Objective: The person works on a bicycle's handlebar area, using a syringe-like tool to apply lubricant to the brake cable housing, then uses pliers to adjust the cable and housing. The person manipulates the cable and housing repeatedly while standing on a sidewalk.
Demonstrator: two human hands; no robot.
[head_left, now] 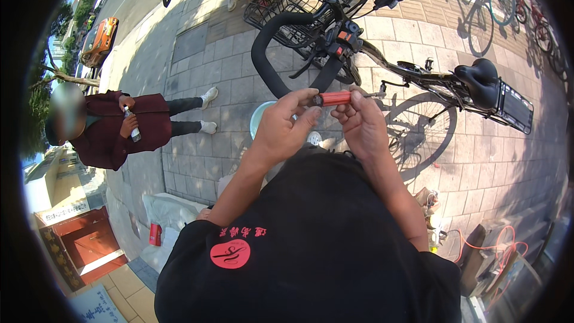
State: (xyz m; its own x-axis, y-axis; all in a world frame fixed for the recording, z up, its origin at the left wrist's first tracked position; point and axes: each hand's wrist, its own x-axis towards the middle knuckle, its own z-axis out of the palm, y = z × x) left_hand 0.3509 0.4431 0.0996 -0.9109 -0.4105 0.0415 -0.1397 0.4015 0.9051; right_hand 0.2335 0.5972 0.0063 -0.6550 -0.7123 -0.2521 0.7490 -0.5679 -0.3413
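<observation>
- my left grip and right grip are pinching a red-handled tool;
- I'm apparently adjusting it;
- the next move is probably calling for steadiness

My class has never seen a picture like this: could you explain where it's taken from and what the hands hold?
No machine here: the left hand and right hand are the bare hands of the person wearing the camera. This one picture comes from a wide lens on their head, looking down, so edges bend and their black shirt fills the lower middle. Both hands hold a red-handled tool, its thin shaft pointing right. Beyond them a bicycle stands on pale paving.
</observation>
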